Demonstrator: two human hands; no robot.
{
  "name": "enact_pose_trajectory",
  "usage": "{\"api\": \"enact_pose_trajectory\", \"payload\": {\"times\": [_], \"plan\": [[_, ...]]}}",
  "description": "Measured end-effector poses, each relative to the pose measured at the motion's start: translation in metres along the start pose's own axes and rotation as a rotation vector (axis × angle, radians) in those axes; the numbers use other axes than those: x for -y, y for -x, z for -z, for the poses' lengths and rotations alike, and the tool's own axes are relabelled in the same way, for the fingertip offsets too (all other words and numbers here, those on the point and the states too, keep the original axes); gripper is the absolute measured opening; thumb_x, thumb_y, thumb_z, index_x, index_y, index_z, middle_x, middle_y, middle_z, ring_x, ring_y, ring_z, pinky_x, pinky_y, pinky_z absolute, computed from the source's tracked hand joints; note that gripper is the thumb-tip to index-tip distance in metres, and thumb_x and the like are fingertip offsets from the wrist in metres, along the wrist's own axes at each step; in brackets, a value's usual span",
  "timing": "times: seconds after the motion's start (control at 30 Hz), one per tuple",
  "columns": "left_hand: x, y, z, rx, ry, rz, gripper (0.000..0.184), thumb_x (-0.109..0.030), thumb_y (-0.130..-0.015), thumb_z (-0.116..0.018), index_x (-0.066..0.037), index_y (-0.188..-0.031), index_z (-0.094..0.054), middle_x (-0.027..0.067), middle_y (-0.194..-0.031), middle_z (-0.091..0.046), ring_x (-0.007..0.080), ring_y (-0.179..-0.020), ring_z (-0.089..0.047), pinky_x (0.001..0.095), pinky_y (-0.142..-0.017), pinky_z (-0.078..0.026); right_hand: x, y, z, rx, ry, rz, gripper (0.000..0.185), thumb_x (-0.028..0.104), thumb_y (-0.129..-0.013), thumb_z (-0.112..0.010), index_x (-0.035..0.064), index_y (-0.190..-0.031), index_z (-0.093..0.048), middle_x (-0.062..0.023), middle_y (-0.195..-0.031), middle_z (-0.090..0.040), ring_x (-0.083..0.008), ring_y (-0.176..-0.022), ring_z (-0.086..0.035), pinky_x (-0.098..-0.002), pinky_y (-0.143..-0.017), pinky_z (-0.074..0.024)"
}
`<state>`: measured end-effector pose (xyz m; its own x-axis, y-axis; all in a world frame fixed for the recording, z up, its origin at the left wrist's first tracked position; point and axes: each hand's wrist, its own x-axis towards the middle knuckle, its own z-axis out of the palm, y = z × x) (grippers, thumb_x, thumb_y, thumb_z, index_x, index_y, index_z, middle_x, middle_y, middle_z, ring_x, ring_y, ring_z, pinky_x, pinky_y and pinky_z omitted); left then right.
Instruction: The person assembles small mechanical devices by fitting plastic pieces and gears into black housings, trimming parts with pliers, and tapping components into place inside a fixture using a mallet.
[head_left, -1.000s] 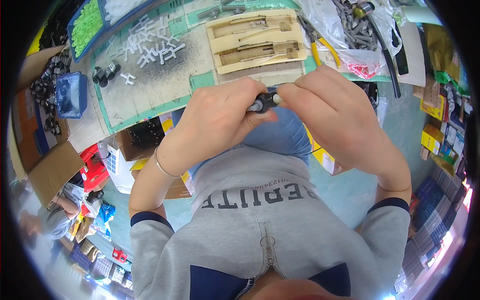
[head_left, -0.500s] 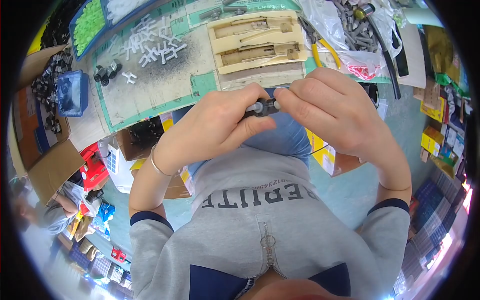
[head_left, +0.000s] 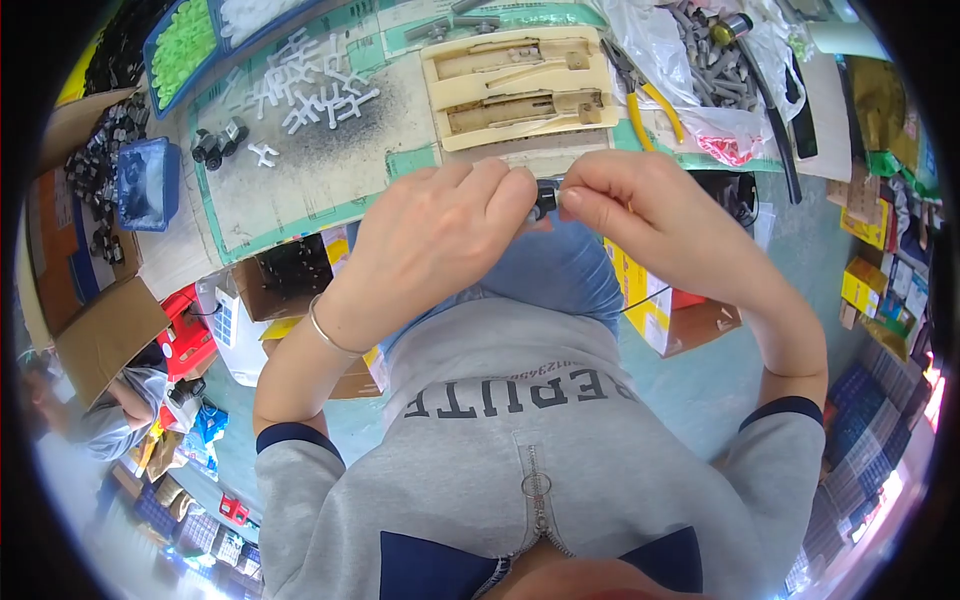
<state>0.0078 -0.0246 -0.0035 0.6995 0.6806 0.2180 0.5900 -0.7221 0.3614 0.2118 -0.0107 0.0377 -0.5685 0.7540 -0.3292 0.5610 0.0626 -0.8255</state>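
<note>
My left hand [head_left: 440, 225] is closed around a small black plastic part [head_left: 546, 197], held above my lap at the table's near edge. The back of this hand faces up and hides most of the part; a dark end and a bit of grey show past the fingers. My right hand [head_left: 645, 200] has thumb and forefinger pinched at the part's right end. Whatever lies between those fingertips is too small and covered to make out. Beyond the hands sits a cream fixture block [head_left: 525, 85] with two long recesses.
White branched plastic pieces [head_left: 320, 85] lie in a pile at the table's left, near several black parts [head_left: 215, 145]. Yellow-handled pliers [head_left: 640, 95] rest beside a plastic bag [head_left: 735, 90] of grey pieces. Farther left are a blue tray [head_left: 148, 185] and bins of green pieces [head_left: 183, 52].
My left hand has rolled over, so its back now covers most of the black part. The right fingers stay at the part's end, the hand slightly turned. A pale piece visible there earlier is hidden.
</note>
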Motion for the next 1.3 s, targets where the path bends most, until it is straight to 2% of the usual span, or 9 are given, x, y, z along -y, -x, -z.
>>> {"api": "enact_pose_trajectory", "payload": {"times": [0.1, 0.2, 0.53, 0.83, 0.93, 1.0, 1.1, 1.2, 1.3], "plan": [[-0.003, 0.001, -0.003, -0.026, 0.064, 0.061, 0.030, -0.025, -0.076, -0.069, -0.005, -0.084, -0.048, 0.0067, -0.066, -0.050, 0.0239, -0.057, -0.055, 0.0337, -0.048, -0.044, -0.004, 0.001, -0.008, -0.059, -0.065, 0.040, 0.018, 0.013, -0.088, -0.052, -0.0035, -0.082, -0.057, -0.0107, -0.067, -0.053, -0.0202, -0.059, -0.051, -0.0299, -0.055, -0.0400], [-0.001, 0.000, -0.006, 0.016, 0.036, 0.041, 0.031, -0.026, -0.077, -0.068, -0.004, -0.084, -0.048, 0.0075, -0.066, -0.050, 0.0245, -0.057, -0.055, 0.0341, -0.047, -0.044, -0.005, -0.001, -0.007, -0.046, 0.021, 0.049, 0.020, 0.013, -0.089, -0.051, -0.0041, -0.081, -0.056, -0.0114, -0.066, -0.054, -0.0195, -0.058, -0.050, -0.0301, -0.055, -0.0401], [0.003, 0.002, -0.007, 0.036, -0.046, 0.033, 0.032, -0.028, -0.077, -0.068, -0.004, -0.081, -0.047, 0.0075, -0.066, -0.050, 0.0239, -0.056, -0.056, 0.0327, -0.047, -0.044, -0.007, -0.010, -0.002, 0.097, 0.002, 0.016, 0.020, 0.012, -0.090, -0.050, -0.0053, -0.082, -0.055, -0.0128, -0.066, -0.054, -0.0197, -0.060, -0.051, -0.0309, -0.057, -0.0405], [-0.002, -0.018, 0.003, -0.165, 0.021, 0.119, 0.032, -0.034, -0.080, -0.063, -0.005, -0.081, -0.049, 0.0064, -0.070, -0.054, 0.0240, -0.062, -0.059, 0.0336, -0.052, -0.047, -0.001, -0.006, 0.009, -0.202, 0.319, 0.332, 0.011, 0.008, -0.085, -0.055, -0.0025, -0.085, -0.053, -0.0146, -0.075, -0.051, -0.0341, -0.071, -0.051, -0.0365, -0.063, -0.0426], [0.004, -0.013, 0.009, -0.137, 0.368, 0.156, 0.036, -0.033, -0.081, -0.064, -0.002, -0.096, -0.055, 0.0112, -0.081, -0.060, 0.0251, -0.070, -0.060, 0.0329, -0.057, -0.047, -0.001, -0.004, 0.008, -0.280, 0.423, 0.480, 0.010, 0.003, -0.079, -0.058, -0.0006, -0.087, -0.053, -0.0132, -0.080, -0.052, -0.0320, -0.074, -0.052, -0.0368, -0.065, -0.0434], [0.008, -0.009, 0.011, 0.120, 0.933, 0.356, 0.041, -0.030, -0.085, -0.062, 0.000, -0.112, -0.055, 0.0104, -0.091, -0.063, 0.0190, -0.076, -0.060, 0.0281, -0.064, -0.047, -0.002, -0.002, 0.006, -0.300, 0.518, 0.557, 0.017, 0.001, -0.072, -0.061, 0.0012, -0.087, -0.054, -0.0111, -0.083, -0.052, -0.0287, -0.076, -0.053, -0.0353, -0.064, -0.0438], [0.010, -0.006, 0.013, 0.140, 1.339, 0.380, 0.039, -0.027, -0.089, -0.059, 0.003, -0.114, -0.055, 0.0037, -0.096, -0.058, 0.0100, -0.085, -0.053, 0.0246, -0.074, -0.044, 0.001, 0.000, 0.005, -0.279, 0.583, 0.597, 0.022, 0.002, -0.067, -0.062, 0.0015, -0.087, -0.055, -0.0092, -0.082, -0.052, -0.0258, -0.075, -0.053, -0.0335, -0.063, -0.0442], [0.016, -0.001, 0.015, 0.263, 1.579, 0.545, 0.039, -0.025, -0.089, -0.060, 0.004, -0.114, -0.054, 0.0045, -0.100, -0.058, 0.0114, -0.086, -0.054, 0.0255, -0.075, -0.044, 0.000, 0.002, 0.004, -0.273, 0.612, 0.609, 0.023, 0.002, -0.066, -0.063, 0.0015, -0.087, -0.056, -0.0083, -0.083, -0.053, -0.0241, -0.074, -0.053, -0.0327, -0.062, -0.0444], [0.016, 0.001, 0.011, 0.210, 1.394, 0.494, 0.034, -0.020, -0.086, -0.064, 0.002, -0.111, -0.056, 0.0049, -0.097, -0.060, 0.0126, -0.084, -0.056, 0.0248, -0.074, -0.044, -0.001, 0.001, 0.000, -0.290, 0.664, 0.628, 0.021, 0.003, -0.068, -0.063, 0.0016, -0.087, -0.057, -0.0083, -0.083, -0.054, -0.0247, -0.072, -0.053, -0.0333, -0.062, -0.0447]]}}
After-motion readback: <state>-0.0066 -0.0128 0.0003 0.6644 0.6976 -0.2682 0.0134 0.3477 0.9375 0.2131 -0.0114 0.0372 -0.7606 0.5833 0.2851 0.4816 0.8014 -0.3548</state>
